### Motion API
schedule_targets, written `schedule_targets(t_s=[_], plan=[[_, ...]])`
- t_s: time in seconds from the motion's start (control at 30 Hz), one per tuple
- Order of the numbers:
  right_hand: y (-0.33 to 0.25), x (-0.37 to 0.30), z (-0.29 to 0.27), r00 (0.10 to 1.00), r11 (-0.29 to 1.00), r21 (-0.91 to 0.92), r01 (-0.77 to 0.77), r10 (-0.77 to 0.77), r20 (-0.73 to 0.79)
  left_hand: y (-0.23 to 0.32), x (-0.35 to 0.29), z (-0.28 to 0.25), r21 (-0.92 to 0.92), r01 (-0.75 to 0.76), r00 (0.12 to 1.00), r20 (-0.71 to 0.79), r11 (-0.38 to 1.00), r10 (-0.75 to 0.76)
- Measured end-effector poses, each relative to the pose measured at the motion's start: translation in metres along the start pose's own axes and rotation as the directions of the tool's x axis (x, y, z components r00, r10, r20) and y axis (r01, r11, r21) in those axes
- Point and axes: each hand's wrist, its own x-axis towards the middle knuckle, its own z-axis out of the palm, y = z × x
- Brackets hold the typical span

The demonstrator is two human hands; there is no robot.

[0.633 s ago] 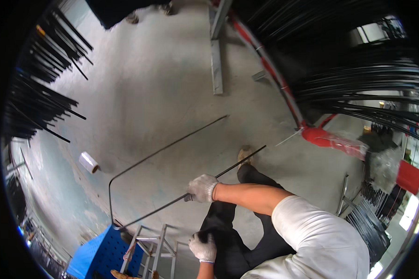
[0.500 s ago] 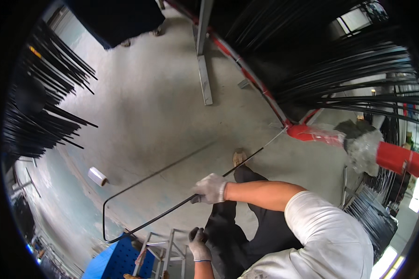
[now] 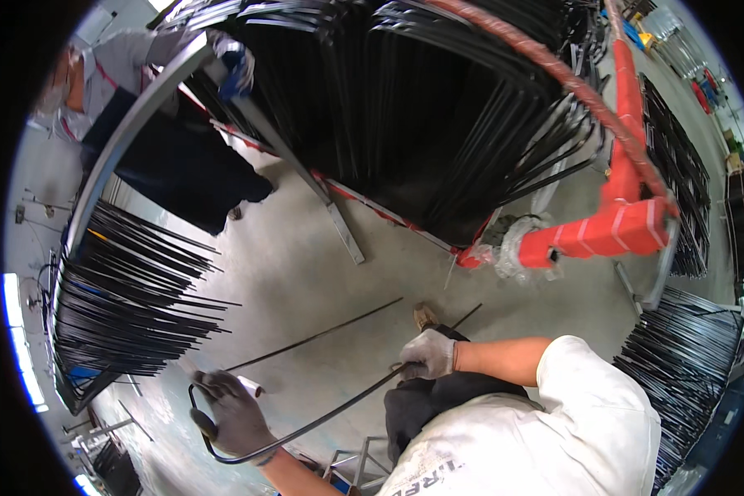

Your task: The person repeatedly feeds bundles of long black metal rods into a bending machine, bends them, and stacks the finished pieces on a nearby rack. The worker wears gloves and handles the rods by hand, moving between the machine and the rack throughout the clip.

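My right hand (image 3: 428,354), in a grey glove, is closed around one leg of a thin black rod bent into a long U (image 3: 331,411). That leg's tip sticks out beyond my fist, near my shoe (image 3: 424,314). The other leg reaches out over the floor, roughly alongside. At the bent end, my gloved left hand (image 3: 236,413) is open, thumb and fingers apart. It lies against the bend, and the rod crosses by its wrist; no grip on it shows.
A rack framed in red-wrapped bars (image 3: 595,237) holds many black bent rods (image 3: 388,107) ahead. More rods hang on a rack (image 3: 132,289) at left and lie stacked (image 3: 686,355) at right. Another person (image 3: 174,157) stands far left. A white roll (image 3: 250,385) lies on the floor.
My left hand has moved from near my lap out to the rod's bent end. My right hand still grips the rod. The view has swung upward, showing more of the racks and the other person.
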Motion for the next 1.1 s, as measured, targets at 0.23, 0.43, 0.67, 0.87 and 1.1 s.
schedule_targets(t_s=[0.23,0.43,0.67,0.87,1.1], plan=[[-0.012,0.002,-0.057,0.956,0.987,-0.161,0.016,-0.063,-0.287,-0.077,0.021,0.129,0.180,0.274,0.932,0.192,0.945,-0.307],[-0.009,0.020,-0.089,0.829,0.865,-0.372,-0.338,0.087,-0.552,-0.160,0.022,0.183,0.469,0.398,0.885,0.029,0.789,-0.464],[-0.065,0.079,-0.126,0.578,0.749,-0.216,-0.626,0.259,-0.774,-0.233,0.049,0.218,0.629,0.533,0.615,0.172,0.567,-0.769],[-0.055,0.097,-0.149,0.494,0.811,-0.193,-0.552,0.132,-0.859,-0.242,0.099,0.253,0.480,0.698,0.419,0.327,0.531,-0.847],[-0.022,0.092,-0.186,0.395,0.905,-0.075,-0.418,0.106,-0.912,-0.272,0.156,0.292,0.366,0.684,0.512,0.376,0.632,-0.772]])
